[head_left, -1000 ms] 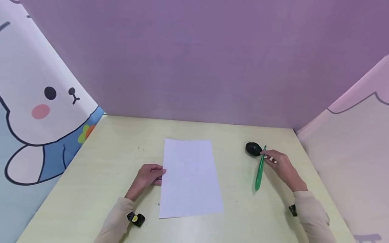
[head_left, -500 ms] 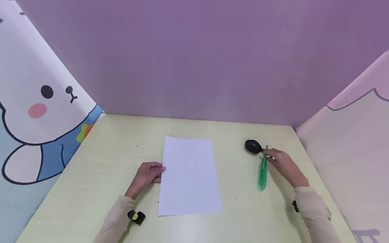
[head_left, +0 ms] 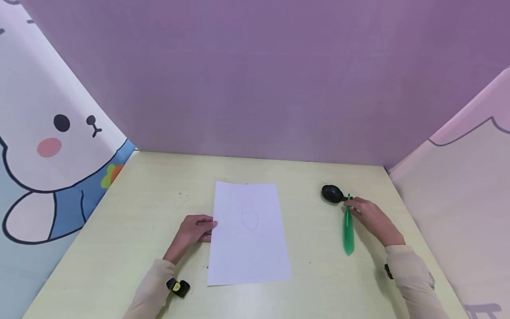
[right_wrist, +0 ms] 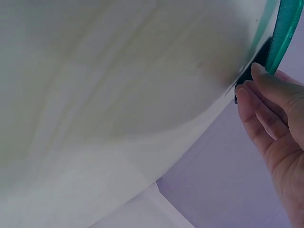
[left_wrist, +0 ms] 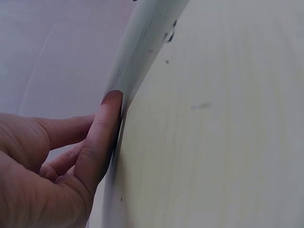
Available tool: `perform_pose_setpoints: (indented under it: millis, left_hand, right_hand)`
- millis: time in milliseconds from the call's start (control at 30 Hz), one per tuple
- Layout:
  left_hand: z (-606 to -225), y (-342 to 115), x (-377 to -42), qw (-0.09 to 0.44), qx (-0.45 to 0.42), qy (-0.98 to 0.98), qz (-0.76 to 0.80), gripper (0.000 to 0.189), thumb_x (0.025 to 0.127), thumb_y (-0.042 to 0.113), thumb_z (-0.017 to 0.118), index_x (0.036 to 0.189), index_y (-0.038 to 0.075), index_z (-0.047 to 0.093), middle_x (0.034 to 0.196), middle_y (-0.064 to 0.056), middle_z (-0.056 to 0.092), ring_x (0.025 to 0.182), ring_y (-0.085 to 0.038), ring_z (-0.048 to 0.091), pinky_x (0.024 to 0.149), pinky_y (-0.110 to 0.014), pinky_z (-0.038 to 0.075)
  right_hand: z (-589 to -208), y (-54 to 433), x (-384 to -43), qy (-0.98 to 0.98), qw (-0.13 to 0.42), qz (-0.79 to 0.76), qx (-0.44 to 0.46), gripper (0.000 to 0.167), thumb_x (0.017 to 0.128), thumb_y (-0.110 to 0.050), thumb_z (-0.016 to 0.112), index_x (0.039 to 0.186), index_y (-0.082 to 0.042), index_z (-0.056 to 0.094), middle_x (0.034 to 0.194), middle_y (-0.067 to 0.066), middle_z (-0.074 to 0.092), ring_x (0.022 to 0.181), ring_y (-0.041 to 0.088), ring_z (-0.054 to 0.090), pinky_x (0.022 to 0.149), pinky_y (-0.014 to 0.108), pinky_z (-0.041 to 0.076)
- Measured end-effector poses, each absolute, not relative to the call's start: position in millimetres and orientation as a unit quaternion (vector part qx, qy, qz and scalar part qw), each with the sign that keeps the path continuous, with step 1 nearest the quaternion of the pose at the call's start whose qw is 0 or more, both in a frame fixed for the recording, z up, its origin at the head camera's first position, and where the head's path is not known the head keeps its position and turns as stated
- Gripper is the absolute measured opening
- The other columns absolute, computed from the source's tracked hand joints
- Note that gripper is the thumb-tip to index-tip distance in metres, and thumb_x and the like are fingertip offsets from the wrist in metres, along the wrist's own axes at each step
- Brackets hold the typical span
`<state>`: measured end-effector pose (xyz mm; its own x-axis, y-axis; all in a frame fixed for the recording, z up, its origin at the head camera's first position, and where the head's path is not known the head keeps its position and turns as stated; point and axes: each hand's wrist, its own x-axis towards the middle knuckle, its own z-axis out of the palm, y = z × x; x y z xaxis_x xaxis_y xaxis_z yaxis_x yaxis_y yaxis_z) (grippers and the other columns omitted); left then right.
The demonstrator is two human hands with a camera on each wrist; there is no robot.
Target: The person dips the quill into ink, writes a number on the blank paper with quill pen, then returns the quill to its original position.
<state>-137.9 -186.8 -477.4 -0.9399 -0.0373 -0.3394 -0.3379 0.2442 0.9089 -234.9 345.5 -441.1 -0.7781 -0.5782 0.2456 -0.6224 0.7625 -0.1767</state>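
Note:
A white sheet of paper (head_left: 255,252) lies on the table with a faint pencil line shaped like a 6 on it. My left hand (head_left: 195,230) pinches its left edge, thumb on top. In the left wrist view, that edge of the paper (left_wrist: 137,42) looks slightly raised. On the right side, my right hand (head_left: 370,217) pinches a green translucent, blade-shaped piece (head_left: 348,235) near its upper end. Just left of those fingers lies a black oval thing (head_left: 332,194) with a thin stem, like a spoon. The stem's end is hidden by the fingertips.
The pale table (head_left: 159,181) meets a purple wall (head_left: 255,88) at the back. Side panels slope up left and right, the left one printed with a cartoon animal (head_left: 71,177). A black wrist camera (head_left: 179,288) sits on the left sleeve.
The green piece has swung from leaning to the lower left to hanging nearly straight, its broad face turned more toward me. My right hand has shifted slightly; the left hand keeps its place.

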Motion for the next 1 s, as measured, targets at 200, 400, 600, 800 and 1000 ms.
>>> perform_pose_setpoints:
  millis: [200,400,600,800,1000]
  left_hand:
    - [-480.1,-186.9,-139.1,0.124,-0.126,0.774,0.608,0.035,0.1,0.01,0.07,0.126,-0.014,0.066,0.094,-0.013,0.076,0.07,-0.012,0.073,0.069,-0.028,0.066]
    - [-482.4,-187.5,-139.7,0.119,-0.123,0.765,0.621,0.035,0.1,0.009,0.07,0.126,-0.014,0.065,0.093,-0.013,0.075,0.067,-0.012,0.074,0.068,-0.029,0.066]
    - [-482.1,-188.0,-139.5,0.115,-0.122,0.758,0.63,0.035,0.1,0.009,0.07,0.125,-0.015,0.065,0.092,-0.013,0.076,0.066,-0.011,0.073,0.068,-0.029,0.066]
    - [-481.0,-188.7,-139.3,0.114,-0.12,0.754,0.635,0.035,0.1,0.009,0.07,0.125,-0.015,0.066,0.091,-0.012,0.076,0.066,-0.011,0.073,0.067,-0.028,0.066]
    - [-481.2,-188.9,-139.1,0.117,-0.114,0.764,0.624,0.035,0.1,0.01,0.07,0.125,-0.014,0.066,0.09,-0.012,0.073,0.067,-0.011,0.072,0.067,-0.027,0.066]
  right_hand:
    - [-446.2,346.7,-234.6,-0.935,0.093,0.12,0.322,0.031,0.082,0.016,0.077,0.108,0.001,0.075,0.094,0.013,0.073,0.085,0.029,0.074,0.071,0.041,0.065]
    - [-449.3,347.5,-235.2,-0.934,0.098,0.122,0.322,0.032,0.082,0.016,0.077,0.11,0.002,0.074,0.095,0.016,0.073,0.085,0.031,0.074,0.07,0.043,0.064]
    - [-451.4,347.2,-234.2,-0.928,0.116,0.125,0.332,0.034,0.08,0.018,0.078,0.111,0.003,0.073,0.094,0.016,0.073,0.084,0.032,0.074,0.07,0.043,0.065]
    - [-450.7,346.9,-234.5,-0.927,0.114,0.125,0.334,0.036,0.079,0.018,0.078,0.11,0.001,0.073,0.1,0.02,0.074,0.09,0.036,0.074,0.074,0.046,0.065]
    - [-450.1,346.8,-232.5,-0.931,0.103,0.121,0.329,0.035,0.082,0.017,0.077,0.113,0.001,0.074,0.106,0.022,0.074,0.097,0.04,0.074,0.08,0.049,0.065]
